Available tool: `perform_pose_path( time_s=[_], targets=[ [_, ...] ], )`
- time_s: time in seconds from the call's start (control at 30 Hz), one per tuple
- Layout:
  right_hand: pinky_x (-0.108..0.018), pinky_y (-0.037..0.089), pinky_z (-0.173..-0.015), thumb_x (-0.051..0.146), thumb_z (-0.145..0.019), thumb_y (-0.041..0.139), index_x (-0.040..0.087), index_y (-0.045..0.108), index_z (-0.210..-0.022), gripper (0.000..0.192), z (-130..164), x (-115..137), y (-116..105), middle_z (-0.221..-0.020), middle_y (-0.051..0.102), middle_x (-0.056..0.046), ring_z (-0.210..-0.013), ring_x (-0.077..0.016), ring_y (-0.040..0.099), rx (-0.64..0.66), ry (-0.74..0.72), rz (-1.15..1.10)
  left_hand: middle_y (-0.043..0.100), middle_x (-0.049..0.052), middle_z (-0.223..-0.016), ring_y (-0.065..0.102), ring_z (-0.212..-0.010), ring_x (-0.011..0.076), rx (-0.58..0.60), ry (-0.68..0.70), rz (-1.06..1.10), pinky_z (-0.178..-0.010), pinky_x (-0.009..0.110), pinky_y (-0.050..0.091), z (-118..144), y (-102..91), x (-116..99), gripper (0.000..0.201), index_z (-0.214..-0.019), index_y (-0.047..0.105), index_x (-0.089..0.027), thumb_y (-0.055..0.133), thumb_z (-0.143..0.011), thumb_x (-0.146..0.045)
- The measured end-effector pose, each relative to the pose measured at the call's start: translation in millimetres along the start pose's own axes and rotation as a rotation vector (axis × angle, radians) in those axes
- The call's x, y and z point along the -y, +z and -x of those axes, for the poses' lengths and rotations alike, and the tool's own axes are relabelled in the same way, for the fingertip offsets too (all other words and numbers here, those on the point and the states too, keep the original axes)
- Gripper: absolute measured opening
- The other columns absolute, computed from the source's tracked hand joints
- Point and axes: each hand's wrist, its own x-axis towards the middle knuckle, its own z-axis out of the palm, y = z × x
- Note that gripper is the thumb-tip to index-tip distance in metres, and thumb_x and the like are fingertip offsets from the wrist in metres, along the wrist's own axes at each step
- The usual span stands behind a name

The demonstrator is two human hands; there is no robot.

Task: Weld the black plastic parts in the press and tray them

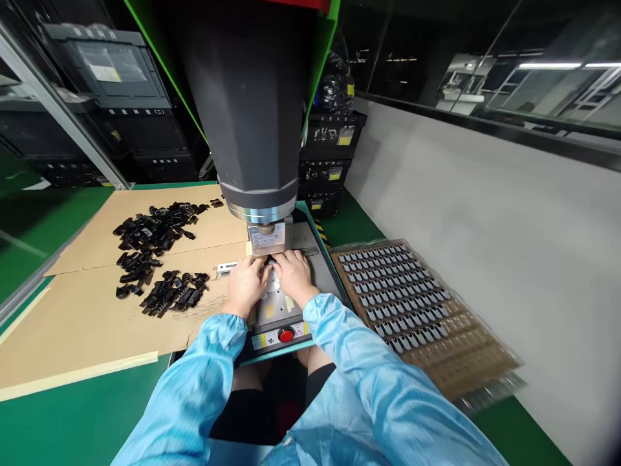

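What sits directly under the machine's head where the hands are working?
Under the press head lies a metal fixture plate. The left hand and right hand meet over its nest, covering whatever small part sits there; it cannot be seen.

Inventory at your station, counted where you can count:

- Hands: two, your left hand (pixel 247 279) and right hand (pixel 294 272), side by side at 12 o'clock.
- Press head (pixel 252 116): one, above them.
- Red button (pixel 286 334): one, at 6 o'clock.
- Cardboard sheets (pixel 87 317): two, at 9 o'clock.
- Loose black parts (pixel 155 252): too many to count.
- Tray (pixel 466 356): one, at 3 o'clock; its small parts (pixel 398 285) uncountable.
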Motion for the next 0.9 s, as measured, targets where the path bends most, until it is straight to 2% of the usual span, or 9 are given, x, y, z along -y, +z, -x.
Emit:
perform_pose_path(
  time_s=[0.17,0.27,0.33,0.4,0.47,0.57,0.67,0.77,0.9],
  targets=[
    [-0.048,0.049,-0.1,0.028,-0.104,0.062,0.026,0.067,-0.134,0.03,-2.2,-0.6,-3.7,-0.123,0.064,-0.014,-0.118,-0.0338,0.051,0.041,-0.019,0.027,0.068,0.017,-0.123,0.068,-0.111,0.0347,0.093,-0.003,-0.024,-0.094,0.046,0.054,-1.2,-4.0,-0.2,0.04,-0.137,0.068,-0.022,0.058,-0.104,-0.044],
    [-0.048,0.051,-0.104,0.024,-0.099,0.069,0.027,0.063,-0.142,0.043,1.3,-1.9,-9.8,-0.132,0.063,-0.013,-0.122,-0.0325,0.052,0.034,-0.012,-0.056,0.067,0.017,-0.129,0.068,-0.117,0.0348,0.146,0.016,0.06,-0.1,0.047,0.055,-2.8,-10.9,2.1,0.046,-0.143,0.064,-0.022,0.061,-0.102,-0.044],
    [-0.048,0.05,-0.111,0.021,-0.098,0.068,0.026,0.059,-0.149,0.052,14.3,-8.9,-18.7,-0.141,0.062,-0.012,-0.128,-0.0307,0.053,-0.013,-0.009,-0.16,0.066,0.017,-0.134,0.066,-0.123,0.0352,0.145,0.012,0.131,-0.106,0.049,0.054,5.6,-20.9,7.4,0.053,-0.15,0.058,-0.022,0.06,-0.103,-0.046],
    [-0.049,0.049,-0.116,0.019,-0.099,0.066,0.025,0.058,-0.152,0.054,38.7,-23.5,-32.1,-0.145,0.062,-0.012,-0.133,-0.0295,0.054,-0.061,-0.013,-0.25,0.065,0.017,-0.138,0.064,-0.128,0.0355,0.13,-0.029,0.188,-0.11,0.051,0.053,26.5,-35.5,17.1,0.061,-0.157,0.052,-0.021,0.059,-0.103,-0.051],
    [-0.052,0.048,-0.119,0.02,-0.098,0.066,0.025,0.059,-0.152,0.054,72.3,-44.7,-48.2,-0.145,0.064,-0.012,-0.136,-0.0299,0.055,-0.065,-0.029,-0.289,0.062,0.017,-0.145,0.061,-0.135,0.0362,0.143,-0.053,0.21,-0.114,0.054,0.052,58.9,-51.7,31.1,0.068,-0.16,0.049,-0.022,0.061,-0.102,-0.056],
    [-0.057,0.044,-0.125,0.025,-0.094,0.073,0.027,0.057,-0.156,0.064,126.0,-79.2,-70.5,-0.153,0.061,-0.012,-0.147,-0.0323,0.05,0.035,-0.038,-0.26,0.054,0.015,-0.159,0.051,-0.148,0.0389,0.26,0.034,0.167,-0.123,0.058,0.045,114.9,-70.3,53.5,0.078,-0.163,0.048,-0.028,0.071,-0.094,-0.059],
    [-0.059,0.038,-0.129,0.024,-0.09,0.077,0.03,0.05,-0.163,0.078,163.2,-102.7,-81.7,-0.163,0.054,-0.011,-0.157,-0.0345,0.041,0.167,-0.024,-0.168,0.041,0.012,-0.172,0.041,-0.157,0.0397,0.372,0.067,0.087,-0.127,0.06,0.039,154.9,-75.6,66.7,0.084,-0.169,0.04,-0.034,0.072,-0.092,-0.047],
    [-0.062,0.035,-0.13,0.02,-0.088,0.077,0.034,0.049,-0.164,0.082,176.4,-110.4,-82.7,-0.167,0.052,-0.009,-0.159,-0.0358,0.039,0.216,-0.022,-0.067,0.04,0.01,-0.173,0.039,-0.158,0.0398,0.37,0.05,0.038,-0.129,0.063,0.036,167.8,-72.9,68.5,0.085,-0.169,0.04,-0.036,0.072,-0.09,-0.038],
    [-0.062,0.033,-0.13,0.02,-0.087,0.078,0.032,0.053,-0.161,0.079,172.7,-105.9,-82.4,-0.165,0.054,-0.01,-0.159,-0.0351,0.04,0.201,-0.028,-0.021,0.043,0.012,-0.171,0.04,-0.157,0.04,0.352,0.042,0.048,-0.129,0.063,0.035,164.9,-71.0,65.5,0.083,-0.166,0.045,-0.033,0.073,-0.088,-0.038]
  ],
)
